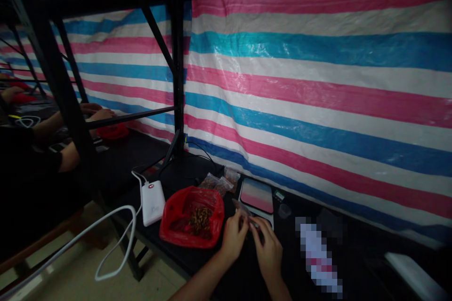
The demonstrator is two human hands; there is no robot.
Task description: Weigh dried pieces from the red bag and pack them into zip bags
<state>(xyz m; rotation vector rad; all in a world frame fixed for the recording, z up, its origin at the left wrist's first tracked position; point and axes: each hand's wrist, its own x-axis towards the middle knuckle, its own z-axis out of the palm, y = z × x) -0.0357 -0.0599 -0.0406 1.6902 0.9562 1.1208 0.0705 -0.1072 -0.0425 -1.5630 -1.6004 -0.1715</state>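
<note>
A black, square-section metal upright post stands as part of the shelf frame. Right of the post hangs a glossy plastic sheet striped pink, white and blue, wrinkled like a curtain wall; similar stripes continue left of it. A black diagonal metal brace meets the post's left side, above a black horizontal rail. Below and left of the post lies pale beige floor. Light is dim, glinting on the sheet.

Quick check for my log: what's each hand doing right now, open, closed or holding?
Left hand: closed, pinching a small clear bag.
Right hand: fingers curled beside the bag; whether they grip it cannot be told.
</note>
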